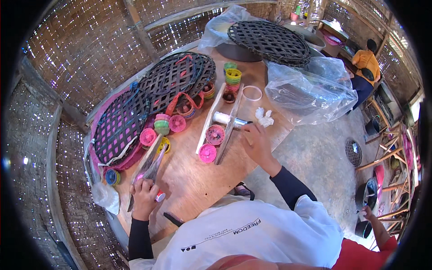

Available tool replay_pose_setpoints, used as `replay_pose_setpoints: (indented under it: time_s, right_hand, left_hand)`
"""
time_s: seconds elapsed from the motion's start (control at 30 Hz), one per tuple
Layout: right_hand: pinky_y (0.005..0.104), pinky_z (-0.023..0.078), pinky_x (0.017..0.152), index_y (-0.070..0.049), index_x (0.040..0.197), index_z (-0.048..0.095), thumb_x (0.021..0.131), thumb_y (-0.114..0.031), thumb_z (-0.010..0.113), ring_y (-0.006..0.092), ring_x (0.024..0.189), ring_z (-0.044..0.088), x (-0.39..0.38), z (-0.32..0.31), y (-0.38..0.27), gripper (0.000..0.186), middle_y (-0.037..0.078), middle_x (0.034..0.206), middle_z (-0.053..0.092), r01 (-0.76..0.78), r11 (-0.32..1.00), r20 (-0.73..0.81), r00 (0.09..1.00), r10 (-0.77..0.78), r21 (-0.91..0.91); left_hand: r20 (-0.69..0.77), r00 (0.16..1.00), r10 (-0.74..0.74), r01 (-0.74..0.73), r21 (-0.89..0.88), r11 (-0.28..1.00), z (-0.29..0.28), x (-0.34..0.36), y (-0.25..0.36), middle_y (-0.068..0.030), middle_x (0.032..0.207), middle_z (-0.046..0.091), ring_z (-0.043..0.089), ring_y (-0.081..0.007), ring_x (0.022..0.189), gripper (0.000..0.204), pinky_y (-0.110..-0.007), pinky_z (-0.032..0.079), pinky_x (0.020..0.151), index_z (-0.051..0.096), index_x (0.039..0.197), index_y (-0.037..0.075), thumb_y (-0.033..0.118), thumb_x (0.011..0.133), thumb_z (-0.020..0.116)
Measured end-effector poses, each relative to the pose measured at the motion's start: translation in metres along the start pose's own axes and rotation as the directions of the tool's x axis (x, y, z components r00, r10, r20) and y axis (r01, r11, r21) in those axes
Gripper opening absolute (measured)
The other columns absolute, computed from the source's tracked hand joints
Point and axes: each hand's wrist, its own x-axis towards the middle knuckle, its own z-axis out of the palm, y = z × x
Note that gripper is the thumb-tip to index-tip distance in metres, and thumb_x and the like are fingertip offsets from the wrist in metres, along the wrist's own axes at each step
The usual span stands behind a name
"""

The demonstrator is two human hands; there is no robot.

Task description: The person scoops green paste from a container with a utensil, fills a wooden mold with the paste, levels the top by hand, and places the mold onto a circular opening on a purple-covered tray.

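Note:
My left hand (143,193) grips a narrow clear plastic sleeve (152,165) with pink inside and a red-and-white cylinder at its lower end, over a wooden slat. My right hand (255,140), fingers slightly curled and apart, reaches to the dark end of a silver-and-white roller (225,118). The roller lies across two wooden rails (201,135), with two pink ridged molds (215,134) below it. Stacks of colored molds (233,76), a clear ring (252,93) and white scraps (264,118) sit on the plywood table (198,180).
Black woven trays (175,78) line the table's back, with a large plastic bag (306,94) at right. A person in orange (365,67) works at the back right. Wooden racks (382,157) and buckets stand on the right. Another person's red-sleeved arm (378,225) shows at lower right.

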Motion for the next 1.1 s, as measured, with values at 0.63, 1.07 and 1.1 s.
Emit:
replay_pose_setpoints:
  time_s: [0.63, 1.07, 1.1]
  right_hand:
    - [0.0429, 0.037, 0.083, -0.004, 0.110, 0.051, 0.074, -0.028, 0.064, 0.0277, 0.095, 0.058, 0.045, 0.025, 0.038, 0.045, 0.014, 0.099, 0.060, 0.020, 0.975, 0.474, 0.876, 0.091, -0.223]
    - [0.0462, 0.038, 0.078, -0.004, 0.106, 0.049, 0.072, -0.017, 0.063, 0.0349, 0.089, 0.053, 0.058, -0.016, 0.025, 0.039, 0.016, 0.094, 0.055, 0.111, 0.989, 0.061, 0.993, -0.106, -0.096]
    - [0.0444, 0.039, 0.078, -0.004, 0.108, 0.049, 0.072, -0.016, 0.064, 0.0350, 0.091, 0.053, 0.063, -0.017, 0.020, 0.041, 0.017, 0.096, 0.056, 0.122, 0.989, 0.062, 0.991, -0.118, -0.078]
  left_hand:
    - [0.191, 0.982, -0.011, 0.027, -0.082, 0.996, -0.007, 0.001, 0.001, -0.0014, 0.099, 0.049, 0.041, -0.0219, 0.105, 0.035, -0.041, 0.028, 0.086, 0.059, 0.092, 0.019, 0.033, 0.062, 0.070]
    - [-0.203, 0.967, -0.154, 0.111, -0.209, 0.972, -0.053, 0.024, 0.013, -0.0019, 0.084, 0.053, 0.047, -0.0232, 0.086, 0.029, -0.039, 0.028, 0.080, 0.059, 0.080, 0.014, 0.036, 0.064, 0.071]
    - [-0.243, 0.958, -0.154, 0.092, -0.247, 0.965, -0.054, 0.033, 0.014, -0.0028, 0.080, 0.053, 0.048, -0.0244, 0.084, 0.023, -0.040, 0.029, 0.080, 0.057, 0.076, 0.011, 0.030, 0.069, 0.068]
